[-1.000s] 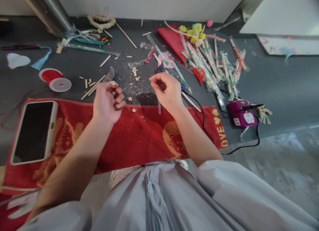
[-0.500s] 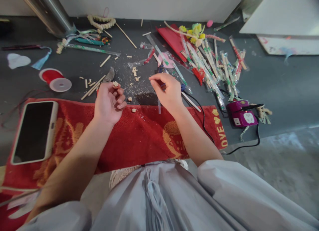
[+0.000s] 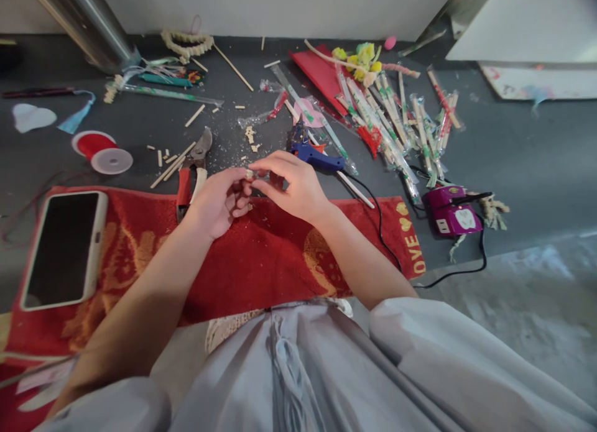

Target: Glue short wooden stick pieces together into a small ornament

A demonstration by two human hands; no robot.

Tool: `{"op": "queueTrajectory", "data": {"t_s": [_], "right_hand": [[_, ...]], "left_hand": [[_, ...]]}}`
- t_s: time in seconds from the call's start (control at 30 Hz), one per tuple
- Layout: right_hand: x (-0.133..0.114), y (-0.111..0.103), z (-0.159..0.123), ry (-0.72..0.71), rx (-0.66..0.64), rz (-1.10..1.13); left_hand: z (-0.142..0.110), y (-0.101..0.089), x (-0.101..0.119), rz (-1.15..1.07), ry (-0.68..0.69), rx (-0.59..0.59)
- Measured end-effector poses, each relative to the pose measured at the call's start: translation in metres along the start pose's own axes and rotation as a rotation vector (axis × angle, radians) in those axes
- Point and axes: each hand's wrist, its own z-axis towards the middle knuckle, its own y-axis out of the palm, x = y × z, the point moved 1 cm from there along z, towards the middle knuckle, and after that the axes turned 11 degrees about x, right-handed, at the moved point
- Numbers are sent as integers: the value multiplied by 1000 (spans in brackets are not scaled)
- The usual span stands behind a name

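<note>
My left hand [image 3: 220,202] grips a small pale wooden flower-shaped piece [image 3: 249,173] between thumb and fingers, its other fingers curled. My right hand [image 3: 293,189] meets it from the right, with thumb and forefinger closed at the same piece. Fingertips partly hide the piece. Both hands are over the upper edge of a red towel [image 3: 275,258]. Pruning shears [image 3: 201,146] with red and white handles lie just left of my left hand. Beyond my right hand rests a blue glue gun [image 3: 317,155] with a black cord.
Thin wooden sticks [image 3: 173,165], cut bits [image 3: 250,133] and crumbs are scattered ahead. Wrapped chopsticks [image 3: 373,112] are heaped at the right, near a purple power adapter [image 3: 450,211]. At the left are a red thread spool [image 3: 101,151] and a phone [image 3: 63,248].
My left hand has moved right with the wooden piece. My right hand has come left and down to it, uncovering the glue gun. More of the shears shows now.
</note>
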Motion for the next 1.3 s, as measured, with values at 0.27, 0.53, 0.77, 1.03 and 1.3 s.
{"op": "queueTrajectory", "data": {"t_s": [0.27, 0.53, 0.77, 1.03, 1.3], "right_hand": [[-1, 0, 1, -16, 52, 74], [-2, -1, 1, 0, 79, 83], [2, -2, 0, 56, 96, 138], [2, -4, 2, 166, 136, 256], [-2, -3, 3, 249, 159, 394]], "left_hand": [[-2, 1, -1, 88, 109, -41], [-5, -1, -3, 111, 227, -78], [4, -10, -10, 325, 818, 14], [3, -13, -13, 434, 1130, 99], [4, -13, -12, 486, 1346, 161]]}}
